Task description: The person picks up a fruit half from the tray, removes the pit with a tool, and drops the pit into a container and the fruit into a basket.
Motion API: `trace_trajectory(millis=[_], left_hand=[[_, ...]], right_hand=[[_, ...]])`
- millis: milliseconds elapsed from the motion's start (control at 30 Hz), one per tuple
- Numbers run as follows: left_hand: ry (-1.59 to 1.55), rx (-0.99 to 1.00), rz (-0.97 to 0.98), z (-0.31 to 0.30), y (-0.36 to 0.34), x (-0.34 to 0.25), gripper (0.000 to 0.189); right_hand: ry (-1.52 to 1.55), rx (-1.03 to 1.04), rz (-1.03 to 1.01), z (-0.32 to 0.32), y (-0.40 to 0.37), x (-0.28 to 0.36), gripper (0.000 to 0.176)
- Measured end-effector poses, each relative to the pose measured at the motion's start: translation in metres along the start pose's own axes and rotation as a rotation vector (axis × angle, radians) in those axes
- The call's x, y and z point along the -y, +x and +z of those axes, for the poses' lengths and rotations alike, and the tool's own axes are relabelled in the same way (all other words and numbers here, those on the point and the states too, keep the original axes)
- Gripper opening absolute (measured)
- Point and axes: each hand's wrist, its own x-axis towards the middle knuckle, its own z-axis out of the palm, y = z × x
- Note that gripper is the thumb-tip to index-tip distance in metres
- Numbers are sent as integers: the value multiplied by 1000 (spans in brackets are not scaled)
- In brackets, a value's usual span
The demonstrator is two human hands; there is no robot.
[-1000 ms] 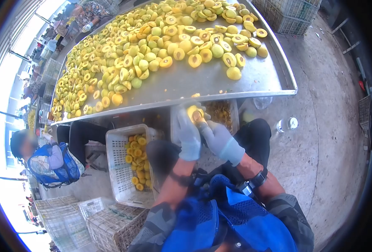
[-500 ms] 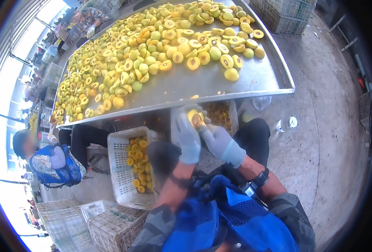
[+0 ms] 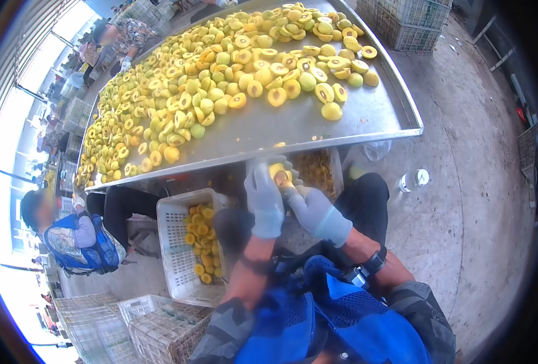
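Observation:
Gloved in pale grey, my left hand (image 3: 264, 197) is closed round a yellow halved fruit (image 3: 277, 169), just below the front edge of the metal table (image 3: 366, 121). My right hand (image 3: 315, 211), also gloved, is closed with its fingertips at the cut face of that fruit; a small brownish piece shows there, and whether it is a tool or a pit I cannot tell. Many halved yellow-green fruits (image 3: 220, 73) lie heaped on the table. Beneath my hands, partly hidden, is a crate with brownish pieces (image 3: 317, 170).
A white crate (image 3: 175, 261) of yellow halves stands left of my knees. Stacked crates (image 3: 172, 327) are at the lower left, more (image 3: 412, 27) beyond the table. A co-worker in a blue vest (image 3: 84, 242) sits at left. A lidded jar (image 3: 413, 180) stands on the floor at right.
Both hands remain together at the fruit, with my left hand shifted slightly left. At the upper left, a co-worker's head and arm show more fully beside the table.

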Motion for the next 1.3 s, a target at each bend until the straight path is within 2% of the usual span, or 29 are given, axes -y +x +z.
trace_trajectory(millis=[67,167,267,367,467,533,567,600,633,667,700,733,833,933,1000,1133,1167,1233,1300], left_hand=[[4,-18,33,0,0,4,41],[-43,-43,43,-2,-1,8,41],[-22,-38,97,-2,-2,8,42],[-151,-17,-90,-5,9,0,43],[-265,-3,-90,-7,13,2,38],[262,-4,342,-12,14,6,34],[397,5,448,-15,16,11,33],[529,1,558,-18,18,16,32],[527,4,563,-23,21,23,31],[525,7,569,-26,22,28,31],[358,3,512,-20,18,26,30],[189,-2,457,-11,11,23,29],[-31,-13,304,-10,9,28,28],[54,-63,249,-12,5,31,30],[119,-81,253,-10,2,32,31],[99,-29,241,-5,1,15,32],[80,-9,229,-6,1,9,33],[525,-39,568,-17,9,16,30],[464,-15,526,-18,11,16,34]], right_hand=[[143,41,64,2,1,-2,50],[249,26,15,8,4,-8,51],[-73,-93,-114,9,0,2,49],[19,-30,-38,9,6,1,45],[146,-105,-168,13,9,-21,33],[263,-157,-127,5,5,-5,28],[322,-187,-103,0,1,7,26],[232,-231,-212,-6,3,21,28],[131,-275,-261,-8,7,22,29],[27,-319,-310,-10,12,25,29],[-80,-360,-363,-11,15,27,30],[-93,-327,-340,-12,19,25,34],[-135,-358,-400,-2,27,13,27],[-172,-353,-305,-3,24,17,19],[-211,-350,-315,-3,22,17,16],[-130,-360,-318,-4,12,16,19],[-73,-295,-300,-6,11,16,22],[43,-170,-260,-14,8,15,26],[104,6,-28,-21,2,18,32]])
